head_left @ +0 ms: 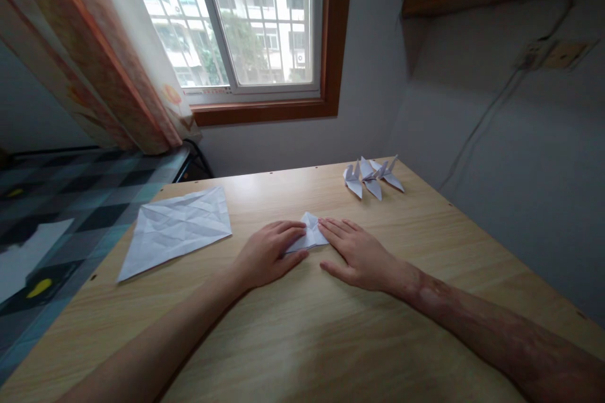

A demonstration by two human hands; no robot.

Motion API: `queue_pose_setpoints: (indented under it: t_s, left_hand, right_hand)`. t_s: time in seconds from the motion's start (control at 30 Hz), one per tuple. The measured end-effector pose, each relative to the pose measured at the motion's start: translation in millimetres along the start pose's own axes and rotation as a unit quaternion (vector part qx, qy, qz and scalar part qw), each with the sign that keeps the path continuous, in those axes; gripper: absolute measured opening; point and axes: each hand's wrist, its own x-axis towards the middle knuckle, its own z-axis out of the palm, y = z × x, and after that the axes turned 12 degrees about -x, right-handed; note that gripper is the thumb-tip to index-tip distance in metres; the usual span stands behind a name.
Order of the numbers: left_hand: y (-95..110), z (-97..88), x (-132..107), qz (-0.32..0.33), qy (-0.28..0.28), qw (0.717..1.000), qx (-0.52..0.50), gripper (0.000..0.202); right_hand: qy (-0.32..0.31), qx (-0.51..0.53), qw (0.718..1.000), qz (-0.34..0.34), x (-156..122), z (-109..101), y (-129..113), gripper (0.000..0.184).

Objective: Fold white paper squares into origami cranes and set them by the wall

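A small folded white paper piece point(309, 233) lies on the wooden table point(302, 327) between my two hands. My left hand point(269, 253) rests flat with its fingers stretched over the paper's left side and its thumb under the lower edge. My right hand point(355, 252) lies flat, palm down, fingers extended and touching the paper's right edge. Both hands press the paper to the table rather than grip it.
A creased white paper sheet point(177, 227) lies unfolded on the table's left part. Folded paper cranes point(371, 177) stand near the far edge. A bed with a checked cover point(57, 214) adjoins the table's left side; a window and curtain are behind.
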Motion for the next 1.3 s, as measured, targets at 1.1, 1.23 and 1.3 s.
queue_pose_setpoints:
  t_s: [1.1, 1.23, 1.3]
  left_hand:
    - [-13.5, 3.2, -3.3, -0.121, 0.184, 0.969, -0.109, 0.029]
    - [-21.2, 4.4, -2.9, -0.133, 0.257, 0.945, -0.151, 0.046]
    - [-22.2, 3.1, -1.6, -0.109, 0.268, 0.95, -0.114, 0.032]
  right_hand:
    - [0.083, -0.011, 0.996, -0.001, 36.6, 9.5, 11.4, 0.027]
    - [0.11, 0.022, 0.993, 0.017, 34.0, 14.2, 16.0, 0.034]
    - [0.131, 0.038, 0.99, 0.034, 33.5, 13.5, 15.3, 0.038]
